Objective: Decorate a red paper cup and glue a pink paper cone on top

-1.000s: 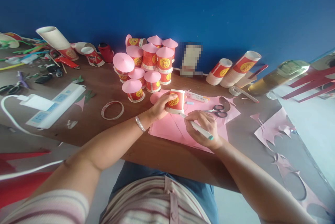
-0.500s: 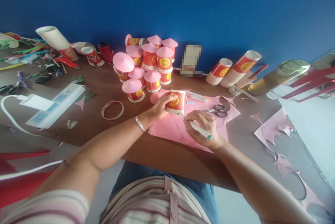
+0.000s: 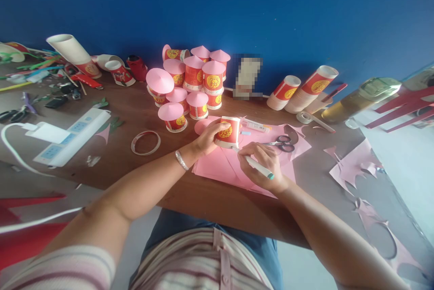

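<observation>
My left hand (image 3: 206, 138) grips an upside-down red paper cup (image 3: 228, 131) with a yellow emblem, pressed onto a stack of pink paper sheets (image 3: 217, 168) on the brown table. My right hand (image 3: 262, 168) holds a white pen with a teal end (image 3: 258, 167), its tip at the cup's rim on the pink paper. Black-handled scissors (image 3: 285, 143) lie on the paper just beyond my right hand.
A cluster of red cups with pink cone lids (image 3: 190, 84) stands behind the held cup. Stacks of cups (image 3: 305, 89) lie at the right, a tape roll (image 3: 145, 142) and a white power strip (image 3: 71, 136) at the left. Pink offcuts (image 3: 352, 168) litter the right side.
My right hand has shifted very slightly along the cup's rim with the pen; the left hand and cup stay in place.
</observation>
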The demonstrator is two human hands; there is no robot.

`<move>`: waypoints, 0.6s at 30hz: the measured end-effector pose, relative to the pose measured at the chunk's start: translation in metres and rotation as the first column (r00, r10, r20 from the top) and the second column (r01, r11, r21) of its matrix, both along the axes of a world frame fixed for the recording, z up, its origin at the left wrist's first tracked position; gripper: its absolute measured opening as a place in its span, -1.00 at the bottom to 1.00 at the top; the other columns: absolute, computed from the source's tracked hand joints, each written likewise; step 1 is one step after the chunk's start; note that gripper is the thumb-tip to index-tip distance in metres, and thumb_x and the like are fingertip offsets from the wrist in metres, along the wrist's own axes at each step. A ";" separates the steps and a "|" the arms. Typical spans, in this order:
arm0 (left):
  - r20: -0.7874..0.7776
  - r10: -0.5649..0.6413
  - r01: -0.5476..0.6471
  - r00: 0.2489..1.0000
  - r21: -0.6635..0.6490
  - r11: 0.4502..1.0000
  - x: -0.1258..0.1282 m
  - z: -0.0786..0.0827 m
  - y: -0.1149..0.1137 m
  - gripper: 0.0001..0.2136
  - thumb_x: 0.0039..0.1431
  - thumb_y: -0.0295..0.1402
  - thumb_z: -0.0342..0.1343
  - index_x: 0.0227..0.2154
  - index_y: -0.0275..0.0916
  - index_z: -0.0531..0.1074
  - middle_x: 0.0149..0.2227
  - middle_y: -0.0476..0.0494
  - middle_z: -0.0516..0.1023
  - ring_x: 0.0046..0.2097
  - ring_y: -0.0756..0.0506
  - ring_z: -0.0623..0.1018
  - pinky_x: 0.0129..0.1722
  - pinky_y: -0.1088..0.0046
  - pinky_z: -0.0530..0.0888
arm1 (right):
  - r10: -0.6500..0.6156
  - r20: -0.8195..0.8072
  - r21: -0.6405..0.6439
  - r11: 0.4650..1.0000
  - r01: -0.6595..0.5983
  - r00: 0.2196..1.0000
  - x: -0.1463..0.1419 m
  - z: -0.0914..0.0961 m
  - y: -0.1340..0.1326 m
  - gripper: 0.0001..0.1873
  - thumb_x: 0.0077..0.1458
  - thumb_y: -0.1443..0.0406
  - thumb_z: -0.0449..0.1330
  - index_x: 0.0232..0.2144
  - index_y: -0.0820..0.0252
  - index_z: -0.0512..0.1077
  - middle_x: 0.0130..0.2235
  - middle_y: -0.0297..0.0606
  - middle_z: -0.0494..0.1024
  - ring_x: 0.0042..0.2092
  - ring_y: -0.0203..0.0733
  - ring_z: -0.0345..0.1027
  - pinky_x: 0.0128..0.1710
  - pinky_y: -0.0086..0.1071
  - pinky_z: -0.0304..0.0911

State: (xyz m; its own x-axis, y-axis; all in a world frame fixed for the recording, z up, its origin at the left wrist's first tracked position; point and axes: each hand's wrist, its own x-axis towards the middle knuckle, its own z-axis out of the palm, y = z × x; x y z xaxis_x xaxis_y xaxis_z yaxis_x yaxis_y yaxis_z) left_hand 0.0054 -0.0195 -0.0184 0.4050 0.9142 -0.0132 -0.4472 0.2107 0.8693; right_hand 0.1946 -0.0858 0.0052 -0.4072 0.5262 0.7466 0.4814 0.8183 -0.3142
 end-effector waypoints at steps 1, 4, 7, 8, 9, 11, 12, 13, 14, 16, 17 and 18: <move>0.000 0.003 -0.003 1.000 -0.003 1.000 0.000 0.000 0.000 -0.64 0.11 -0.14 0.26 -0.16 -0.32 0.57 -0.22 -0.22 0.64 -0.18 -0.18 0.61 -0.21 0.32 0.53 | -0.007 -0.003 0.005 1.000 0.007 1.000 0.000 0.000 0.000 -0.84 0.20 0.46 0.13 -0.36 0.09 0.35 -0.48 -0.41 0.50 -0.50 -0.31 0.35 -0.45 -0.41 0.25; -0.011 -0.003 0.003 1.000 0.013 1.000 0.000 0.002 -0.001 -0.64 0.12 -0.13 0.25 -0.16 -0.32 0.57 -0.23 -0.21 0.64 -0.19 -0.18 0.61 -0.19 0.31 0.53 | -0.041 -0.015 0.022 0.999 0.041 0.999 0.000 -0.001 0.001 -0.82 0.19 0.46 0.14 -0.38 0.09 0.34 -0.49 -0.43 0.48 -0.51 -0.32 0.33 -0.46 -0.42 0.24; -0.026 -0.007 0.008 1.000 0.033 0.999 0.000 0.005 -0.003 -0.64 0.12 -0.12 0.24 -0.16 -0.32 0.57 -0.22 -0.22 0.64 -0.17 -0.20 0.61 -0.18 0.30 0.53 | -0.066 -0.021 0.037 0.997 0.067 0.998 -0.001 -0.001 0.002 -0.82 0.20 0.47 0.14 -0.38 0.09 0.33 -0.50 -0.44 0.46 -0.51 -0.33 0.31 -0.46 -0.43 0.23; -0.032 -0.008 0.009 0.999 0.035 0.999 0.000 0.005 -0.004 -0.64 0.12 -0.12 0.24 -0.16 -0.31 0.57 -0.22 -0.22 0.64 -0.16 -0.21 0.61 -0.17 0.29 0.53 | -0.069 -0.022 0.043 0.997 0.070 0.997 -0.001 -0.001 0.003 -0.82 0.21 0.46 0.14 -0.38 0.09 0.33 -0.50 -0.44 0.46 -0.51 -0.33 0.30 -0.46 -0.43 0.24; -0.038 -0.008 0.009 0.999 0.037 0.999 0.000 0.005 -0.004 -0.64 0.12 -0.13 0.24 -0.16 -0.31 0.57 -0.22 -0.22 0.65 -0.15 -0.22 0.62 -0.16 0.28 0.53 | -0.069 -0.023 0.048 0.996 0.070 0.997 -0.001 -0.001 0.003 -0.82 0.21 0.46 0.14 -0.37 0.09 0.34 -0.50 -0.44 0.46 -0.51 -0.33 0.30 -0.46 -0.43 0.24; -0.047 -0.010 0.012 0.999 0.041 0.999 0.000 0.005 -0.005 -0.66 0.12 -0.13 0.24 -0.16 -0.30 0.57 -0.22 -0.21 0.64 -0.12 -0.23 0.62 -0.13 0.27 0.53 | -0.069 -0.021 0.055 0.996 0.070 0.997 -0.002 0.000 0.003 -0.82 0.22 0.46 0.13 -0.37 0.09 0.34 -0.50 -0.43 0.46 -0.51 -0.32 0.31 -0.46 -0.43 0.24; -0.047 -0.010 0.012 0.999 0.042 0.999 0.000 0.005 -0.005 -0.66 0.12 -0.14 0.24 -0.15 -0.29 0.57 -0.22 -0.20 0.64 -0.11 -0.23 0.62 -0.11 0.27 0.53 | -0.070 -0.021 0.055 0.996 0.071 0.997 -0.002 0.000 0.003 -0.82 0.23 0.46 0.13 -0.37 0.09 0.35 -0.50 -0.43 0.47 -0.51 -0.32 0.31 -0.46 -0.43 0.24; -0.046 -0.010 0.012 0.999 0.043 0.999 0.000 0.004 -0.005 -0.65 0.12 -0.14 0.24 -0.14 -0.29 0.56 -0.21 -0.20 0.64 -0.10 -0.22 0.62 -0.10 0.27 0.53 | -0.069 -0.021 0.053 0.996 0.070 0.997 -0.002 0.001 0.003 -0.82 0.23 0.46 0.13 -0.36 0.09 0.35 -0.49 -0.43 0.47 -0.51 -0.32 0.32 -0.46 -0.43 0.25; -0.044 -0.011 0.013 0.999 0.045 0.999 0.000 0.003 -0.005 -0.65 0.13 -0.15 0.24 -0.12 -0.29 0.56 -0.20 -0.19 0.63 -0.09 -0.22 0.61 -0.09 0.28 0.52 | -0.068 -0.023 0.050 0.996 0.069 0.997 -0.002 0.001 0.003 -0.83 0.23 0.46 0.13 -0.36 0.09 0.36 -0.49 -0.42 0.48 -0.51 -0.32 0.33 -0.46 -0.43 0.25; -0.043 -0.020 0.022 0.999 0.047 0.999 0.000 0.002 -0.005 -0.64 0.14 -0.15 0.23 -0.09 -0.28 0.55 -0.20 -0.18 0.62 -0.09 -0.19 0.61 -0.09 0.29 0.52 | -0.061 -0.030 0.045 0.997 0.063 0.998 -0.002 0.002 0.003 -0.83 0.23 0.46 0.14 -0.34 0.09 0.36 -0.48 -0.42 0.50 -0.50 -0.31 0.35 -0.45 -0.43 0.27; -0.046 -0.025 0.027 0.999 0.046 0.999 0.000 0.002 -0.005 -0.63 0.14 -0.15 0.23 -0.08 -0.28 0.54 -0.20 -0.17 0.62 -0.10 -0.18 0.60 -0.09 0.30 0.52 | -0.057 -0.033 0.043 0.997 0.058 0.998 -0.002 0.002 0.003 -0.84 0.24 0.46 0.14 -0.34 0.09 0.37 -0.48 -0.42 0.51 -0.50 -0.31 0.36 -0.45 -0.43 0.28; -0.050 -0.027 0.029 0.998 0.044 0.999 0.000 0.001 -0.005 -0.63 0.14 -0.15 0.23 -0.07 -0.28 0.54 -0.20 -0.17 0.61 -0.11 -0.17 0.60 -0.10 0.31 0.52 | -0.051 -0.033 0.040 0.998 0.053 0.998 -0.002 0.002 0.003 -0.84 0.23 0.46 0.14 -0.33 0.09 0.37 -0.47 -0.42 0.52 -0.49 -0.31 0.38 -0.45 -0.43 0.29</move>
State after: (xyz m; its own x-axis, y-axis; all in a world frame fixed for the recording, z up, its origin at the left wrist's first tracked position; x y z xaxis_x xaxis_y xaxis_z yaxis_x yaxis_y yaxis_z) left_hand 0.0055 -0.0245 -0.0169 0.4306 0.9025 0.0069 -0.3981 0.1831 0.8989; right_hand 0.1924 -0.0830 0.0067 -0.3560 0.5152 0.7796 0.5139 0.8047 -0.2971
